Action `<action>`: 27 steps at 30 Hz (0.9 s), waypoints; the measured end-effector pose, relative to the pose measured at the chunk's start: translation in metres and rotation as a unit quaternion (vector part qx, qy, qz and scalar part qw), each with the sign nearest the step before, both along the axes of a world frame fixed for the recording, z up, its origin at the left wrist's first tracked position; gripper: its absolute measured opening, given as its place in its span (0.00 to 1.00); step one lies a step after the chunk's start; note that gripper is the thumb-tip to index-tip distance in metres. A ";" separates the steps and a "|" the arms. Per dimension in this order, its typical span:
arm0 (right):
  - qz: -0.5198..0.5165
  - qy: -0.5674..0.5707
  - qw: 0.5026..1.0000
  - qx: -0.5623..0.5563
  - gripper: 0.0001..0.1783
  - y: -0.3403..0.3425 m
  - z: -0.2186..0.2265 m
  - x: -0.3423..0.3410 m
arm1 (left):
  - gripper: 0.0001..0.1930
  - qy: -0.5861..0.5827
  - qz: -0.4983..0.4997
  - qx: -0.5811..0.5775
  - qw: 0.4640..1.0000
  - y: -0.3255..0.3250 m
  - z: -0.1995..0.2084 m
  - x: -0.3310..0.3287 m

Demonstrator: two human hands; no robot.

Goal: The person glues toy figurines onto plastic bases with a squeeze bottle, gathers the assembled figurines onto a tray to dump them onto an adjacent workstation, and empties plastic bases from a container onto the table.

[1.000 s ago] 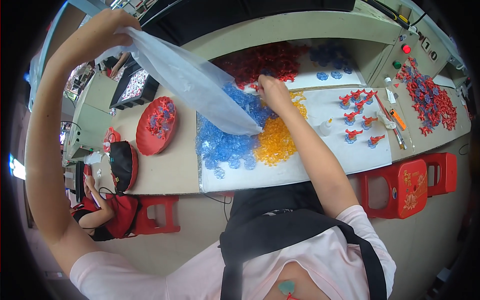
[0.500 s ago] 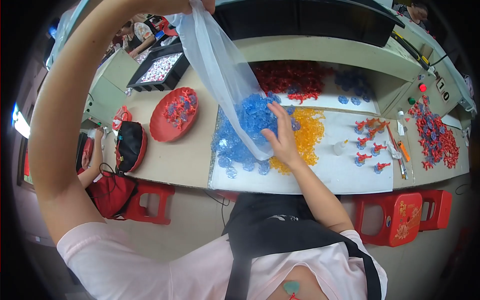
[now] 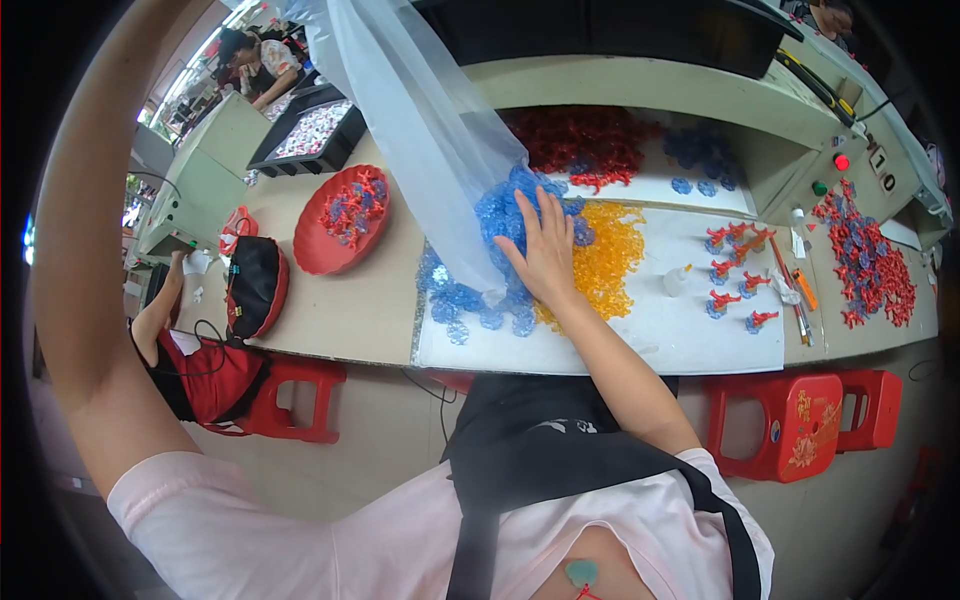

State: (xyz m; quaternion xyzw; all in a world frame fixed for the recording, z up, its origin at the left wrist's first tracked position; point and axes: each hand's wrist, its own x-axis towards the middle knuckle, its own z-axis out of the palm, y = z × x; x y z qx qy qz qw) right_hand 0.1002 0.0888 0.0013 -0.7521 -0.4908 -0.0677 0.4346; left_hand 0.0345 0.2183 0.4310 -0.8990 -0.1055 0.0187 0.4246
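Note:
My left arm rises past the upper edge, and its hand is out of the picture. A long translucent plastic bag (image 3: 415, 130) hangs from up there down to the table. Its lower end meets a pile of clear blue flower-shaped plastic pieces (image 3: 505, 225). My right hand (image 3: 545, 250) lies against the right side of that pile, fingers stretched out, palm toward the pieces. Whether some pieces are still inside the bag is hard to tell. Just right of the hand spreads a heap of yellow translucent pieces (image 3: 610, 260).
A red bowl (image 3: 305, 250) of red and blue parts stands left, beside a black pouch (image 3: 255, 290). Right are a small bottle (image 3: 676, 281), assembled red-blue pieces (image 3: 722, 272), brushes (image 3: 800, 322) and a red-blue heap (image 3: 865, 260). A person (image 3: 262, 70) sits far left.
My left hand has gone up out of the picture, drawing the bag higher and leftward. The blue pieces are heaped taller by my right hand, which has shifted slightly left.

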 end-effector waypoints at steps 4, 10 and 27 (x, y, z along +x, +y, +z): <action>-0.006 -0.019 1.000 -0.015 0.34 0.009 0.001 0.001 | 0.08 -0.041 -0.021 -0.049 0.998 0.002 0.008 0.003; 0.016 -0.020 1.000 -0.003 0.32 0.010 -0.005 0.007 | 0.15 -0.023 -0.034 -0.200 0.979 -0.016 -0.010 0.000; 0.061 0.015 0.997 0.051 0.28 0.010 -0.003 0.014 | 0.22 -0.073 -0.056 -0.098 0.991 -0.059 -0.026 0.002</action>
